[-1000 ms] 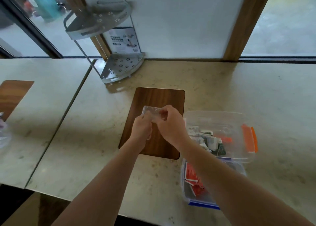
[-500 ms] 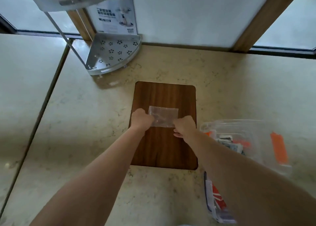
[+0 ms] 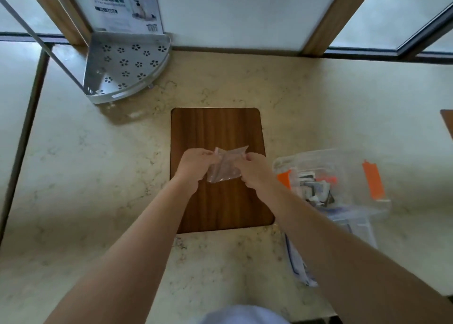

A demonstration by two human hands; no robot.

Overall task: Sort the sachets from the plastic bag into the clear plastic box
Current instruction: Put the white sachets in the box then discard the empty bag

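Head view: both hands pinch the plastic bag point(image 3: 226, 165) (long axis left-right).

Counter point(image 3: 306, 108): pale beige stone with faint marbled veining, meeting a white wall panel and window frames at the back; a dark seam at the left divides it from a like slab.
On it:
- wooden board point(image 3: 215, 130), dark brown, rounded corners, centre
- metal corner shelf point(image 3: 127, 66), white, flower-shaped holes, back left, its slanted leg rising leftwards
- printed card point(image 3: 122, 5) upright behind the shelf, against the wall
- clear plastic box point(image 3: 343, 162), orange clips, right of the board, sachets point(image 3: 316, 188) inside
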